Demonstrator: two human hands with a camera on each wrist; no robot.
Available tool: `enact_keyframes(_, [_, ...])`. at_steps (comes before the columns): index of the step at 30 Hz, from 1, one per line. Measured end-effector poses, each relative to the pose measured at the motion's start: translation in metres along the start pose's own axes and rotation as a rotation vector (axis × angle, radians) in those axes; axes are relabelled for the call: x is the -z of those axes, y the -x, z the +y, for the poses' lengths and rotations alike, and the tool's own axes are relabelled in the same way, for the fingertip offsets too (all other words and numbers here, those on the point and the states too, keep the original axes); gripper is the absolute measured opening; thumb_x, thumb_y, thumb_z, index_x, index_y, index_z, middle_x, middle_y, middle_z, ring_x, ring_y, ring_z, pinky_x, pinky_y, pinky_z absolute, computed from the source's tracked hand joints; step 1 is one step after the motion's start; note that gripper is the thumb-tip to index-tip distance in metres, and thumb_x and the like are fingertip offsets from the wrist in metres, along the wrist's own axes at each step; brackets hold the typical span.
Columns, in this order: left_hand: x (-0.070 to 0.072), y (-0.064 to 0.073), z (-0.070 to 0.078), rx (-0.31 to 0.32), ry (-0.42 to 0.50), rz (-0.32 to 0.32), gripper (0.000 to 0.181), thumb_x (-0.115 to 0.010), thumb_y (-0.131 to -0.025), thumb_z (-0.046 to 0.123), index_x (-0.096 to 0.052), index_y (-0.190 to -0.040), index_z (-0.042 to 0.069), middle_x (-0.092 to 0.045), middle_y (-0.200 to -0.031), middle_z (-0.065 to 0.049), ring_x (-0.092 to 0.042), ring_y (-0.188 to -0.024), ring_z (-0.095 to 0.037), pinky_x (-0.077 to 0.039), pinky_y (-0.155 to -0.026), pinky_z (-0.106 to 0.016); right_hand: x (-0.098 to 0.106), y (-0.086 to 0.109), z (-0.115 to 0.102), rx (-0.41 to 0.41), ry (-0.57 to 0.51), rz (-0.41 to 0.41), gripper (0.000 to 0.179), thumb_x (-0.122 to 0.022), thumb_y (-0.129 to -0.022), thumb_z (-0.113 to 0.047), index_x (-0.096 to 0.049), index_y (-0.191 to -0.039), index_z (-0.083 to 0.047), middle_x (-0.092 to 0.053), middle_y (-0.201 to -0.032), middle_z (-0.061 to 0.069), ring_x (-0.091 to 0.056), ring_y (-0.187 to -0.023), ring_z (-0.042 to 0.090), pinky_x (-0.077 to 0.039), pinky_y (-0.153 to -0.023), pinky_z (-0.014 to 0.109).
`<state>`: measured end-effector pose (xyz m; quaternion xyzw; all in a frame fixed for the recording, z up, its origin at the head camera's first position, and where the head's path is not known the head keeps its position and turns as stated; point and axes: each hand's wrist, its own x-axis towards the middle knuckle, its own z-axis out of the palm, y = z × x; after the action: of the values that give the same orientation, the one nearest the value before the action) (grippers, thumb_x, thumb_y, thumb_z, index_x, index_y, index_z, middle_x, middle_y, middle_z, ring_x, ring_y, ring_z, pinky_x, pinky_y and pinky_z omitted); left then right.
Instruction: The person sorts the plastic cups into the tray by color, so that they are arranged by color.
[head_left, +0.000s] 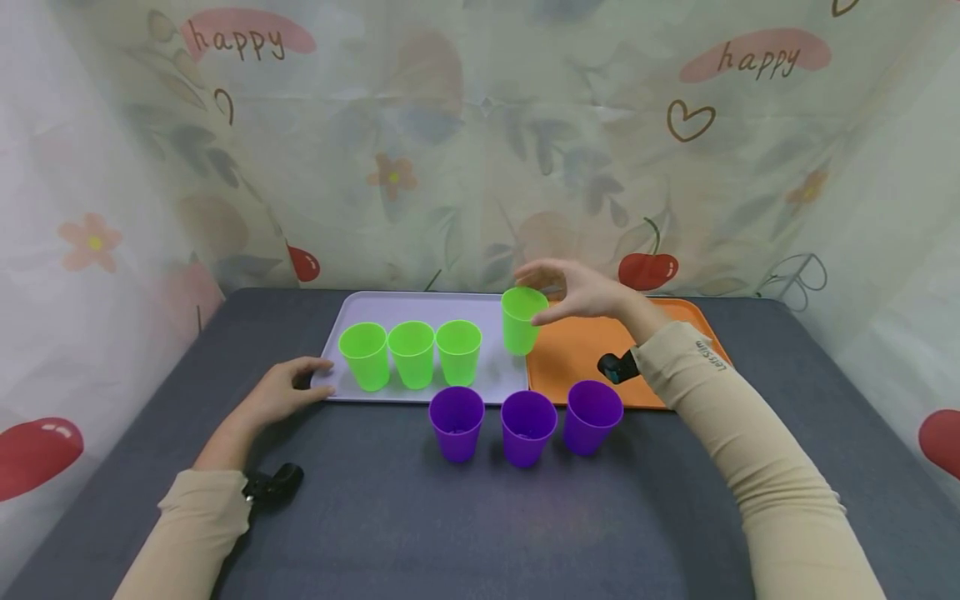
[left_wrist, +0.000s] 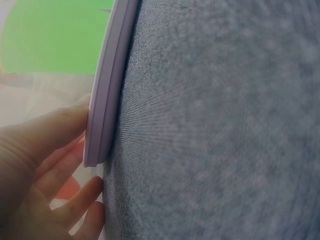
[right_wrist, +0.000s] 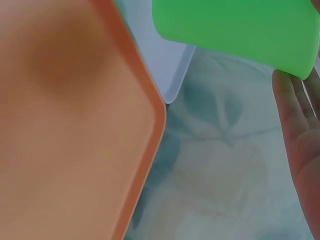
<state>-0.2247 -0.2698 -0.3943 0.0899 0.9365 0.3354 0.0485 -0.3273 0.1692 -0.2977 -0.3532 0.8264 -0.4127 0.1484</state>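
My right hand (head_left: 581, 293) holds a green cup (head_left: 519, 323) near its rim, thumb on the near side and fingers behind. The cup is upright at the right end of the lavender tray (head_left: 420, 307), by the orange tray; I cannot tell whether its base touches down. In the right wrist view, fingertips (right_wrist: 284, 82) meet the green cup (right_wrist: 235, 30). My left hand (head_left: 281, 390) touches the lavender tray's left edge with relaxed fingers and thumb. Three green cups stand in a row on that tray: left (head_left: 365, 358), middle (head_left: 412, 357) and right (head_left: 459, 354).
An orange tray (head_left: 577, 350) adjoins the lavender one on the right. Three purple cups, left (head_left: 456, 425), middle (head_left: 527, 429) and right (head_left: 592, 418), stand along the trays' front edge on the dark grey table (head_left: 450, 533). A printed curtain (head_left: 480, 167) hangs behind.
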Motion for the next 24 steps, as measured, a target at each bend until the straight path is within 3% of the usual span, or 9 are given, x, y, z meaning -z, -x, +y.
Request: enact_keyframes(24, [0.0, 0.0, 0.001, 0.03, 0.006, -0.01, 0.052, -0.064, -0.088, 0.03, -0.052, -0.13, 0.002, -0.047, -0.135, -0.026, -0.042, -0.123, -0.041, -0.032, -0.103, -0.059, -0.016, -0.01, 0.012, -0.005, -0.065, -0.128, 0.066, -0.077, -0.075, -0.01, -0.045, -0.133, -0.003, -0.051, -0.135, 0.017, -0.046, -0.128, 0.031, -0.034, -0.109, 0.047])
